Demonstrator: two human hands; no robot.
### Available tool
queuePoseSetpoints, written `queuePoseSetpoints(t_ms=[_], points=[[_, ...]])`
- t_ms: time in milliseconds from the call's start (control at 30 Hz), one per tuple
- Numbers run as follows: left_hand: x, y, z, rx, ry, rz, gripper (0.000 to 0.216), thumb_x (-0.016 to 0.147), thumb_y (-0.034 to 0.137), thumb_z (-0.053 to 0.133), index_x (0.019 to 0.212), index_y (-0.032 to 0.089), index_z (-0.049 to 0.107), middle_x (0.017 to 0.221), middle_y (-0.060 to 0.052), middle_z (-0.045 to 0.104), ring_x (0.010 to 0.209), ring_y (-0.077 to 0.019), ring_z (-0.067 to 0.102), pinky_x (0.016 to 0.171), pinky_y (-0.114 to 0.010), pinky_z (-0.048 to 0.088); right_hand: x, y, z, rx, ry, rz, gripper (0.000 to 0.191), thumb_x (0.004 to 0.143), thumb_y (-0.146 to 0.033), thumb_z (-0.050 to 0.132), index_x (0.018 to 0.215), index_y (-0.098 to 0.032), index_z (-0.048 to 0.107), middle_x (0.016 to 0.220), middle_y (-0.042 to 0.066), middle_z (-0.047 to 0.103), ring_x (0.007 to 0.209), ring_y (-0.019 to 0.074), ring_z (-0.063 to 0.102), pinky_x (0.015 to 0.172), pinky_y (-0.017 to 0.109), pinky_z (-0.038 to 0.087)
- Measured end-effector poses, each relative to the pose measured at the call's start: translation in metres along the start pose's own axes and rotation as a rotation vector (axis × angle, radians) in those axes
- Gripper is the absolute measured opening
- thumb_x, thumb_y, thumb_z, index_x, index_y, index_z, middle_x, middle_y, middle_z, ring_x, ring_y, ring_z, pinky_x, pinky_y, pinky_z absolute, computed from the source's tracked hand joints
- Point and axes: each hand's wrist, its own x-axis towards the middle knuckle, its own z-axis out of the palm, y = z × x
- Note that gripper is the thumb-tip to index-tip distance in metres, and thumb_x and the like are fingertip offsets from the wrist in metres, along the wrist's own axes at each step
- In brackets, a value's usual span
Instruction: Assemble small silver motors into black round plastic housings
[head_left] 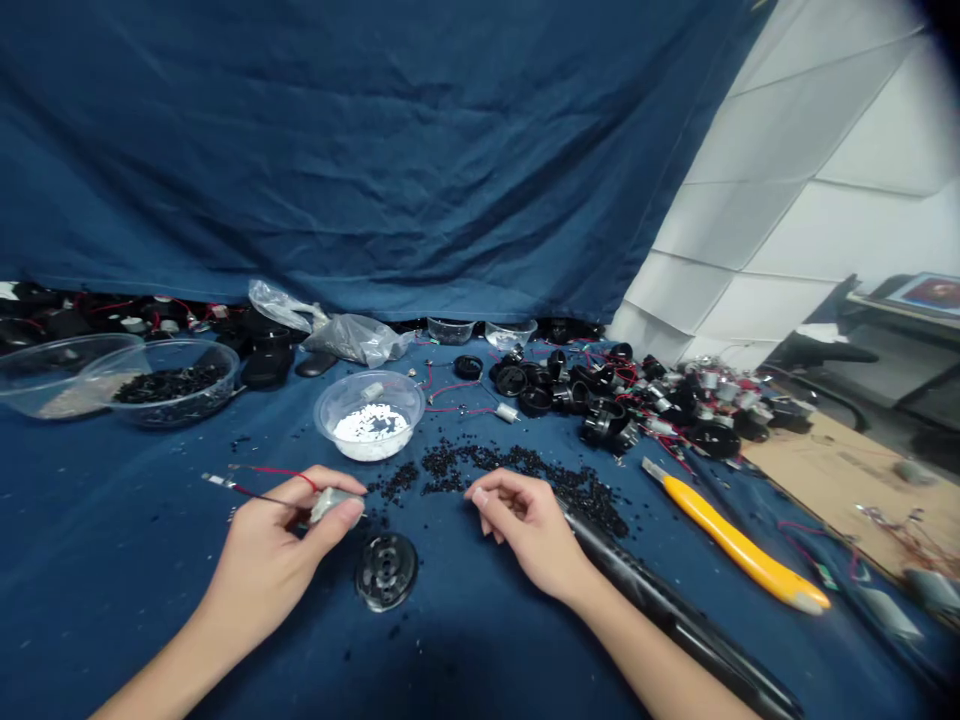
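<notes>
My left hand [271, 555] grips a small silver motor [335, 503] between thumb and fingers. Red and dark wires trail from the motor to the left, with a small metal-ended piece [217, 481] on one of them. Just below and right of that hand, a round black plastic disc [386, 571] lies on the blue cloth. My right hand [523, 515] hovers at the near edge of scattered tiny black parts [525, 462], its thumb and fingertips pinched together. Whatever is between those fingertips is hidden or too small to make out. A long black cylindrical tool [660, 590] lies beside the right forearm.
A clear bowl [324, 415] with white bits and a motor stands ahead. Bowls of black bits [231, 385] sit left. Black round housings [536, 400] and wired motors [712, 385] pile up at right. A yellow utility knife [739, 540] lies near cardboard [817, 460].
</notes>
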Motion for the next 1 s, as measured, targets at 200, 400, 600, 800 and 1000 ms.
queuePoseSetpoints(t_ms=[200, 400, 600, 800, 1000], points=[[0.009, 0.047, 0.002, 0.021, 0.171, 0.008, 0.024, 0.083, 0.045, 0.059, 0.085, 0.023, 0.069, 0.05, 0.007, 0.05, 0.044, -0.0107, 0.036, 0.046, -0.024, 0.028, 0.001, 0.002, 0.0, -0.185, -0.007, -0.09, 0.017, 0.092, -0.027, 0.059, 0.088, -0.017, 0.072, 0.073, 0.001, 0.063, 0.064, 0.0126, 0.053, 0.059, 0.024, 0.04], [0.008, 0.062, 0.036, -0.03, -0.157, 0.255, 0.016, 0.082, 0.036, 0.063, 0.083, 0.022, 0.069, 0.061, 0.005, 0.061, 0.047, -0.0106, 0.046, 0.046, -0.021, 0.037, -0.009, -0.001, 0.005, -0.363, -0.152, -0.147, 0.015, 0.084, -0.014, 0.065, 0.087, -0.021, 0.078, 0.075, -0.001, 0.062, 0.065, 0.0126, 0.052, 0.063, 0.025, 0.038], [-0.011, 0.039, 0.057, 0.048, -0.273, 0.401, 0.007, 0.082, 0.026, 0.068, 0.089, 0.025, 0.066, 0.065, 0.009, 0.062, 0.047, -0.0078, 0.046, 0.044, -0.019, 0.034, -0.01, -0.011, 0.001, -0.365, -0.065, -0.078, 0.023, 0.088, -0.018, 0.06, 0.105, -0.016, 0.075, 0.078, 0.002, 0.065, 0.066, 0.0155, 0.054, 0.064, 0.029, 0.038], [-0.007, 0.035, 0.059, 0.101, -0.265, 0.32, 0.015, 0.081, 0.025, 0.068, 0.094, 0.025, 0.059, 0.06, 0.011, 0.052, 0.049, -0.0083, 0.049, 0.049, -0.017, 0.04, -0.013, -0.013, 0.001, -0.024, -0.212, 0.043, 0.022, 0.094, -0.027, 0.053, 0.099, -0.02, 0.073, 0.085, 0.002, 0.065, 0.074, 0.0153, 0.058, 0.065, 0.027, 0.045], [-0.006, 0.029, 0.059, 0.114, -0.271, 0.38, 0.025, 0.085, 0.024, 0.066, 0.109, 0.027, 0.056, 0.068, 0.01, 0.054, 0.055, -0.0079, 0.053, 0.055, -0.017, 0.043, -0.014, -0.004, 0.007, 0.275, -0.291, 0.171, 0.028, 0.086, -0.045, 0.066, 0.091, -0.017, 0.067, 0.074, 0.0, 0.06, 0.067, 0.0133, 0.06, 0.064, 0.025, 0.051]])
